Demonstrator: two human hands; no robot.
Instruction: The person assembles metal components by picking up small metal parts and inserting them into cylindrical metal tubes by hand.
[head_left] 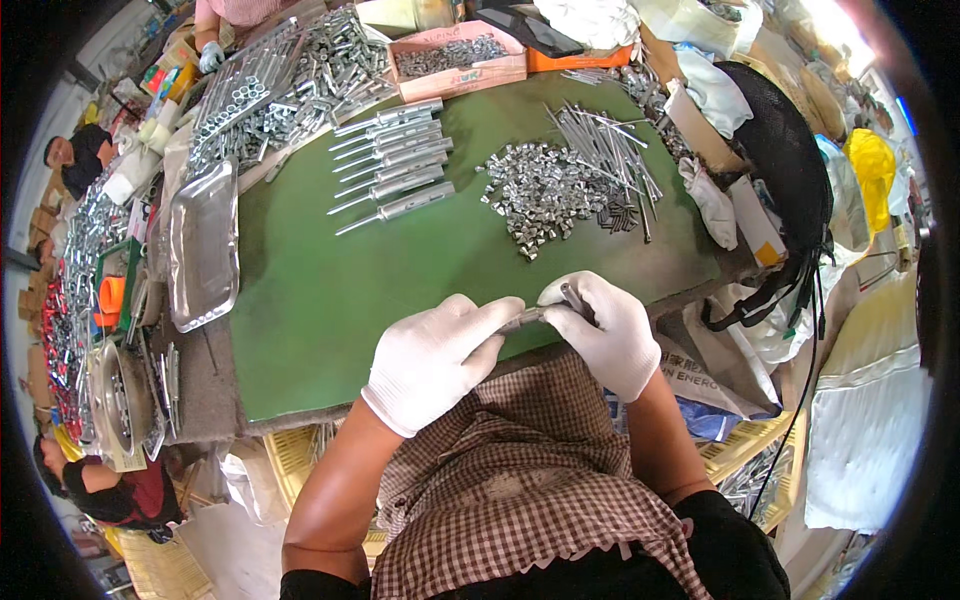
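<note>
My left hand (440,355), in a white knit glove, pinches one end of a short metal tube (524,318) above the near edge of the green work surface (310,350). My right hand (605,335), gloved the same way, is closed around the tube's other end, and a dark cylindrical end (573,298) sticks up between thumb and fingers. Beyond my hands lies a row of several metal tubes with thin rods (400,165) pointing left. To their right is a heap of small shiny metal pieces (540,195), with a bundle of long thin rods (605,150) beside it.
A shallow metal tray (203,245) sits at the left edge. Piled metal tubes (330,75) and a pink box of small parts (460,60) stand at the back. A black mesh bag (780,150) hangs at the right. Other people are at the left and far left.
</note>
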